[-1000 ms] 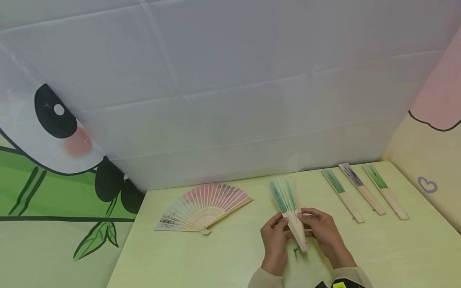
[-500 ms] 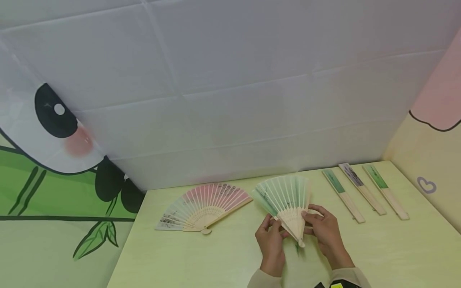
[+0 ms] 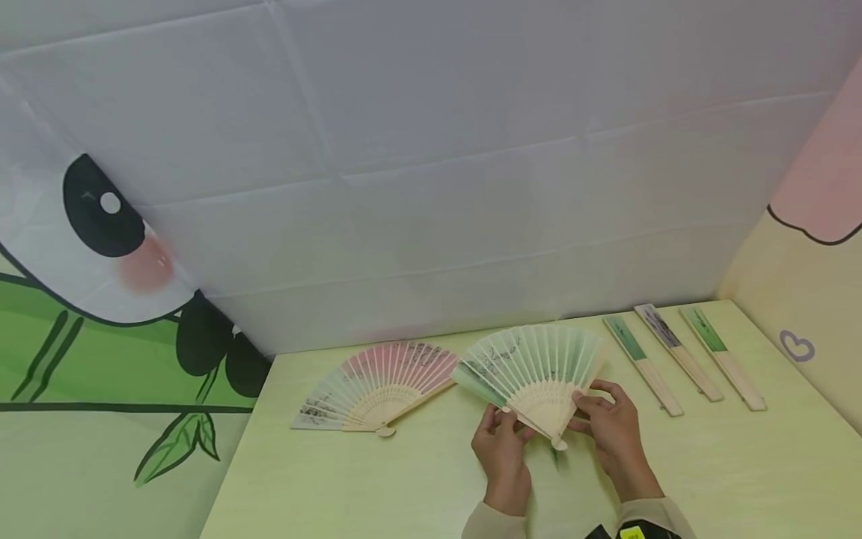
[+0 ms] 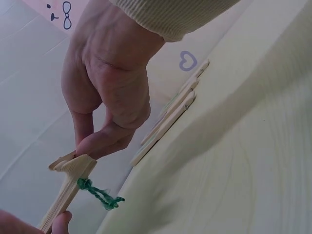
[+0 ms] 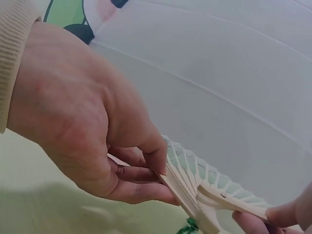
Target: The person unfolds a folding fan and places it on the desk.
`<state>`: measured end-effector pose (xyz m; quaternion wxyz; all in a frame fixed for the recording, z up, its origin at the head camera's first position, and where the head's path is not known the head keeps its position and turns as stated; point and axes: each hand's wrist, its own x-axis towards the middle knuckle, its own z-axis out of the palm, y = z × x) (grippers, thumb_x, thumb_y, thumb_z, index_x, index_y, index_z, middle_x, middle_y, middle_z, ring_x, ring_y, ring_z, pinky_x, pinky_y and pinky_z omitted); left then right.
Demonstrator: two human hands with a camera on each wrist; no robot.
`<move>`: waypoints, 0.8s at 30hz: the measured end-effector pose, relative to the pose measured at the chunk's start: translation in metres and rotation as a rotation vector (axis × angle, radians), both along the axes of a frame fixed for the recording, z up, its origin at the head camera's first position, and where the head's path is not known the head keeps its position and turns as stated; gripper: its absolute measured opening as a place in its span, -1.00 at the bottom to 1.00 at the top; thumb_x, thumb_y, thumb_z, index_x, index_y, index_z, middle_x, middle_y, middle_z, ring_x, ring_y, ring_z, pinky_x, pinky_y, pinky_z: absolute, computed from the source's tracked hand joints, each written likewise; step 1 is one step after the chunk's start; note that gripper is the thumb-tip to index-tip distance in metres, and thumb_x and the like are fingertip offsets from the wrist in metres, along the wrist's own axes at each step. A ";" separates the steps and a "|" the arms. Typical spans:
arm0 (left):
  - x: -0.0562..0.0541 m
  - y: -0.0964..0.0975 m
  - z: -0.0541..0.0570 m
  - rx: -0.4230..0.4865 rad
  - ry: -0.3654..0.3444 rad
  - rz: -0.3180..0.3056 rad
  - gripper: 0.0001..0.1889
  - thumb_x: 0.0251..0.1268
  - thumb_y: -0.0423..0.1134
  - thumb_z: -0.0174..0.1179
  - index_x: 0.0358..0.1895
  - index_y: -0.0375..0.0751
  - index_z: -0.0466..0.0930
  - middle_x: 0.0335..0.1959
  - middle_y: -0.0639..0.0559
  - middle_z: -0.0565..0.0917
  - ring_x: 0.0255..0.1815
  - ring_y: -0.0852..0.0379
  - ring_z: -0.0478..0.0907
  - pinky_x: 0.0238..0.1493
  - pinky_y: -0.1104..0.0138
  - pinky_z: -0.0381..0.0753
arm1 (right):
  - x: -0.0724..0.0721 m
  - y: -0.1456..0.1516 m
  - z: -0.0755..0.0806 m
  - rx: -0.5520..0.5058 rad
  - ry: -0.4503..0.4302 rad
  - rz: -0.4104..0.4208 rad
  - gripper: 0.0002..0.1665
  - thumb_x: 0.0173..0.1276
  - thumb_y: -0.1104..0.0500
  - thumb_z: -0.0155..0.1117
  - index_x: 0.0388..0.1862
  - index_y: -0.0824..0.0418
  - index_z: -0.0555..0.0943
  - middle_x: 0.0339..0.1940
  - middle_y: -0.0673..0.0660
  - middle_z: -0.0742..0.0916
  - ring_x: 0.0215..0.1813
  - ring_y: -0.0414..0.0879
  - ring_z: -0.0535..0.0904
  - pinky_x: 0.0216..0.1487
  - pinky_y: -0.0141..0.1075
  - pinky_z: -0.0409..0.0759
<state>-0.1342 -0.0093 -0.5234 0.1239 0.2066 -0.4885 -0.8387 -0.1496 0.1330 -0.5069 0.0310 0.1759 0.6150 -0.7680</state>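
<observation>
A green folding fan [image 3: 528, 367] with pale wooden ribs stands partly spread above the table in the head view. My left hand [image 3: 503, 464] pinches its left guard low down, between thumb and fingers. Opposite, my right hand [image 3: 614, 438] pinches the ribs on the right. A short green cord [image 4: 100, 192] hangs from the fan's pivot in the left wrist view. Pleats of the fan [image 5: 195, 168] spread between the hands in the right wrist view. On its left lies a spread pink and pale green fan [image 3: 393, 389], slightly overlapped in view by the held one.
Three folded fans lie side by side at the right: a teal one [image 3: 643, 367], a grey one [image 3: 676, 352] and a green one [image 3: 723, 359]. A white cloth wall [image 3: 431, 224] rises behind the table [image 3: 350, 486]. A painted side wall [image 3: 801, 299] borders the right.
The green fan has gone from narrowly fanned to widely spread, its left side swinging leftward. Both hands have shifted slightly apart and keep their grip.
</observation>
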 end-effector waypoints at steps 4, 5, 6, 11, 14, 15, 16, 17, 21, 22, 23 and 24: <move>0.001 -0.001 0.001 0.015 -0.011 0.011 -0.63 0.35 -0.57 0.08 0.19 -0.67 0.49 -0.20 -0.10 0.51 -0.34 0.14 0.64 -0.43 0.45 0.70 | 0.000 0.001 0.000 -0.018 0.006 -0.027 -0.56 0.64 0.35 0.15 0.35 0.34 0.23 -0.33 0.00 0.65 -0.32 -0.24 0.73 -0.21 -0.35 0.80; 0.001 -0.001 0.001 0.021 -0.012 0.011 -0.69 0.35 -0.57 0.07 0.11 -0.63 0.52 -0.21 -0.08 0.51 -0.33 0.13 0.63 -0.42 0.44 0.70 | 0.001 0.001 -0.001 -0.019 0.007 -0.032 -0.56 0.64 0.35 0.14 0.34 0.34 0.23 -0.33 0.00 0.64 -0.32 -0.25 0.73 -0.20 -0.35 0.80; 0.000 -0.001 0.001 0.026 -0.012 0.015 -0.76 0.34 -0.57 0.07 0.02 -0.58 0.55 -0.24 -0.06 0.52 -0.33 0.13 0.64 -0.41 0.44 0.70 | 0.001 0.001 -0.001 -0.022 0.008 -0.039 -0.57 0.64 0.36 0.14 0.33 0.35 0.23 -0.32 0.01 0.64 -0.31 -0.25 0.73 -0.19 -0.35 0.80; -0.001 -0.001 0.001 0.047 -0.003 0.030 -0.75 0.38 -0.58 0.05 0.06 -0.54 0.55 -0.25 -0.02 0.52 -0.29 0.13 0.64 -0.37 0.42 0.71 | 0.000 0.000 -0.004 -0.052 0.019 -0.072 -0.62 0.64 0.37 0.11 0.28 0.33 0.23 -0.26 0.03 0.64 -0.28 -0.25 0.73 -0.15 -0.34 0.80; -0.002 0.000 0.001 0.057 0.001 0.044 -0.79 0.40 -0.58 0.04 0.03 -0.53 0.52 -0.25 -0.01 0.51 -0.29 0.14 0.64 -0.35 0.42 0.72 | -0.001 -0.001 -0.006 -0.077 0.026 -0.088 -0.65 0.65 0.38 0.08 0.25 0.30 0.21 -0.25 0.03 0.63 -0.29 -0.25 0.73 -0.14 -0.34 0.80; -0.002 0.000 0.001 0.062 0.002 0.051 -0.82 0.40 -0.59 0.04 0.00 -0.51 0.51 -0.25 -0.01 0.50 -0.29 0.14 0.64 -0.35 0.41 0.73 | -0.002 -0.001 -0.007 -0.086 0.029 -0.093 -0.66 0.65 0.38 0.07 0.23 0.30 0.20 -0.25 0.04 0.63 -0.29 -0.25 0.73 -0.13 -0.34 0.80; -0.003 0.000 0.002 0.070 0.001 0.057 -0.86 0.40 -0.59 0.04 -0.05 -0.49 0.49 -0.25 0.00 0.49 -0.30 0.15 0.63 -0.35 0.41 0.73 | -0.002 -0.001 -0.008 -0.099 0.030 -0.100 -0.67 0.65 0.39 0.06 0.21 0.29 0.18 -0.26 0.04 0.63 -0.29 -0.24 0.72 -0.13 -0.34 0.80; -0.003 0.001 0.002 0.075 0.001 0.063 -0.88 0.40 -0.59 0.04 -0.07 -0.46 0.46 -0.25 0.01 0.47 -0.30 0.15 0.62 -0.35 0.41 0.72 | -0.003 -0.001 -0.009 -0.111 0.032 -0.107 -0.69 0.65 0.39 0.04 0.19 0.27 0.17 -0.27 0.03 0.63 -0.29 -0.24 0.72 -0.12 -0.34 0.80; -0.004 0.002 0.000 0.095 -0.011 0.086 -0.76 0.43 -0.59 0.02 0.10 -0.48 0.36 -0.23 -0.01 0.44 -0.28 0.15 0.59 -0.36 0.42 0.71 | -0.005 -0.002 -0.012 -0.150 0.034 -0.131 -0.70 0.66 0.40 0.02 0.12 0.24 0.13 -0.31 0.02 0.62 -0.29 -0.24 0.70 -0.10 -0.35 0.80; -0.004 0.002 0.000 0.095 -0.018 0.088 -0.73 0.44 -0.59 0.01 0.14 -0.49 0.32 -0.21 -0.02 0.43 -0.28 0.15 0.59 -0.35 0.42 0.70 | -0.005 -0.003 -0.012 -0.155 0.033 -0.138 -0.70 0.66 0.40 0.02 0.11 0.24 0.12 -0.31 0.02 0.62 -0.30 -0.24 0.69 -0.10 -0.35 0.80; -0.004 0.002 -0.001 0.093 -0.020 0.090 -0.69 0.45 -0.59 0.00 0.18 -0.49 0.28 -0.21 -0.03 0.43 -0.27 0.15 0.58 -0.34 0.42 0.71 | -0.005 -0.003 -0.013 -0.158 0.033 -0.145 -0.70 0.66 0.39 0.02 0.11 0.24 0.12 -0.30 0.02 0.62 -0.30 -0.25 0.69 -0.10 -0.36 0.79; -0.004 0.002 -0.001 0.099 -0.025 0.093 -0.67 0.45 -0.59 -0.01 0.21 -0.48 0.25 -0.20 -0.05 0.43 -0.27 0.14 0.58 -0.34 0.42 0.71 | -0.006 -0.004 -0.013 -0.161 0.033 -0.152 -0.70 0.66 0.39 0.03 0.11 0.25 0.12 -0.29 0.03 0.61 -0.30 -0.25 0.69 -0.11 -0.37 0.79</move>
